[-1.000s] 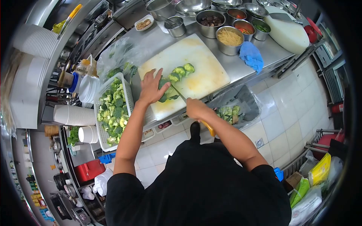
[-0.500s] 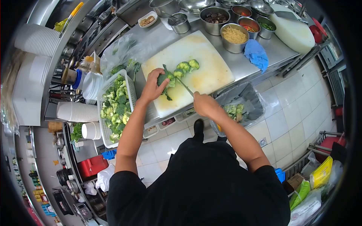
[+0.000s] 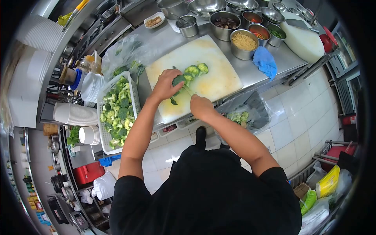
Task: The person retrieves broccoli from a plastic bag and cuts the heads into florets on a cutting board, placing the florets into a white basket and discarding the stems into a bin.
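Clamping a broccoli head [image 3: 179, 80] under the curled fingers of the left hand [image 3: 166, 84], on the near-left part of a pale, yellow-stained cutting board [image 3: 219, 74]. Closing the right hand [image 3: 200, 106] into a fist around a knife [image 3: 188, 91], with the handle swallowed by the fist and only a thin sliver of blade showing, slanted up to touch the broccoli head. Working with both hands near each other, not touching.

Failing to read any print: yellow and green packets [image 3: 329, 182] at the lower right too small and too warped by the lens.

Noting a few bumpy cut florets [image 3: 197, 69] just beyond the held head, loose on the board. Finding, left of the board, a white plastic lattice basket [image 3: 136, 96] heaped with more green pieces. Making out behind it a crinkled clear plastic bag [image 3: 125, 53], its contents only a green blur. Spotting below the board's near edge a bin [image 3: 256, 102] lined with grey film, with broccoli scraps inside, partly cut off by the right forearm.

Counting round steel bowls along the far side of the brushed steel counter [image 3: 164, 39]: one bowl of pale shreds [image 3: 243, 41], one bowl of dark lumps [image 3: 224, 22] too small to identify. Seeing a crumpled blue cloth [image 3: 264, 60] beside the board's right corner, and stacked white cups [image 3: 76, 113] on a shelf at far left.
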The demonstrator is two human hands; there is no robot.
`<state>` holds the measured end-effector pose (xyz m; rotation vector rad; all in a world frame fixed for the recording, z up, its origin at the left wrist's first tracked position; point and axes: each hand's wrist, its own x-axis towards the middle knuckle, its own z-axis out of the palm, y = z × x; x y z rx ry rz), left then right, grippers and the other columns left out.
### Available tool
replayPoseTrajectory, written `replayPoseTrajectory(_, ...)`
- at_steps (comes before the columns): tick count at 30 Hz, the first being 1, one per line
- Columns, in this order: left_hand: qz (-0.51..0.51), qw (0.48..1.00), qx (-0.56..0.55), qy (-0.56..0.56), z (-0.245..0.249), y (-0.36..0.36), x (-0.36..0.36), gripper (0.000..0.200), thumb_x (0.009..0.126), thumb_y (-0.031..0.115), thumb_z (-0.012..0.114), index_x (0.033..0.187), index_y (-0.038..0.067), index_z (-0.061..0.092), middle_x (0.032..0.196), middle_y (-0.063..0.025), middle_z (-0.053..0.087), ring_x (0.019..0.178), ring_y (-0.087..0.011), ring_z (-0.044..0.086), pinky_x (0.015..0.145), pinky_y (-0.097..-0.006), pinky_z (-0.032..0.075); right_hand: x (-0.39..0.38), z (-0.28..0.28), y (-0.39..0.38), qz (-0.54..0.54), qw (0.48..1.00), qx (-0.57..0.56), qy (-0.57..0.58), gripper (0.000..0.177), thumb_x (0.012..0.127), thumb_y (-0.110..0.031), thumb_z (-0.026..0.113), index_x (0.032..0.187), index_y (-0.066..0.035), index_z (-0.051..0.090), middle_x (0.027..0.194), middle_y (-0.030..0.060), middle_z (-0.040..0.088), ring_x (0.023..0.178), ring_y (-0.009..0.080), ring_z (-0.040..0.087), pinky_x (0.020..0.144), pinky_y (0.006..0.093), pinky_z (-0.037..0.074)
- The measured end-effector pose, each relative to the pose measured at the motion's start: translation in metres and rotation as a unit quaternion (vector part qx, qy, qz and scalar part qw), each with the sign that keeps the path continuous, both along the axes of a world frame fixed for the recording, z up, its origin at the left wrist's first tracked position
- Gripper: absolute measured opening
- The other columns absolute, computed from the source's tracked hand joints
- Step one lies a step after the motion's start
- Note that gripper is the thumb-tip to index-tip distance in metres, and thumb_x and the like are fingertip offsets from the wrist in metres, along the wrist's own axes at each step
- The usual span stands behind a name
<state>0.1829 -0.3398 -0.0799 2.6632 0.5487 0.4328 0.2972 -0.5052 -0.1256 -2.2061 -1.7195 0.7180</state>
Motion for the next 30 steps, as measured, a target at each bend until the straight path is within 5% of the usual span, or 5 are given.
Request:
replayPoseTrajectory(4,0.022,1.0,0.01,0.011,-0.005,0.014,-0.011,0.05,0.082,0.021,0.073,0.125,0.003,0.058,0.125,-0.0179,0.06,0.121,-0.0353,0.052,0.104,-0.042,0.041,0.029,0.038,0.014,-0.012,0.957,-0.199,0.209,0.029,0.086,-0.005,0.047,0.11,0.009,0.056,0.077,0.0187,0.069,0.067,0.0312,0.07,0.057,0.0443,0.056)
replayPoseTrajectory(11,0.089,0.986,-0.144,-0.006,0.002,0.027,-0.045,0.06,0.076,0.014,0.079,0.128,0.004,0.053,0.122,-0.0142,0.058,0.114,-0.0247,0.057,0.099,-0.0338,0.044,0.057,0.041,0.02,-0.047,0.935,-0.13,0.327,0.028,0.1,-0.019,0.036,0.108,0.005,0.048,0.068,0.011,0.059,0.049,0.0198,0.056,0.047,0.0357,0.051)
replayPoseTrajectory(19,0.054,0.992,-0.111,-0.025,0.001,0.015,-0.049,0.056,0.072,0.012,0.081,0.12,0.004,0.054,0.121,-0.0133,0.058,0.115,-0.026,0.056,0.101,-0.0356,0.043,0.031,0.045,-0.027,-0.013,0.971,-0.121,0.203,0.026,0.089,-0.006,0.043,0.107,0.011,0.054,0.079,0.027,0.068,0.057,0.0345,0.068,0.056,0.0443,0.056)
replayPoseTrajectory(20,0.042,0.993,-0.092,-0.053,-0.005,0.018,-0.051,0.056,0.07,0.01,0.08,0.12,0.004,0.054,0.121,-0.0132,0.057,0.116,-0.0262,0.055,0.102,-0.0356,0.042,0.028,0.045,-0.033,-0.014,0.973,-0.132,0.191,0.028,0.088,-0.005,0.044,0.109,0.011,0.055,0.089,0.0322,0.068,0.074,0.0419,0.071,0.07,0.0481,0.057)
replayPoseTrajectory(30,0.041,0.982,-0.162,-0.089,-0.009,0.019,-0.063,0.054,0.065,0.003,0.074,0.115,0.005,0.053,0.122,-0.0108,0.058,0.116,-0.0233,0.055,0.103,-0.0331,0.04,0.022,0.046,-0.034,-0.043,0.982,-0.084,0.162,0.029,0.089,-0.006,0.044,0.112,0.01,0.056,0.098,0.0349,0.066,0.095,0.0474,0.066,0.087,0.0523,0.051)
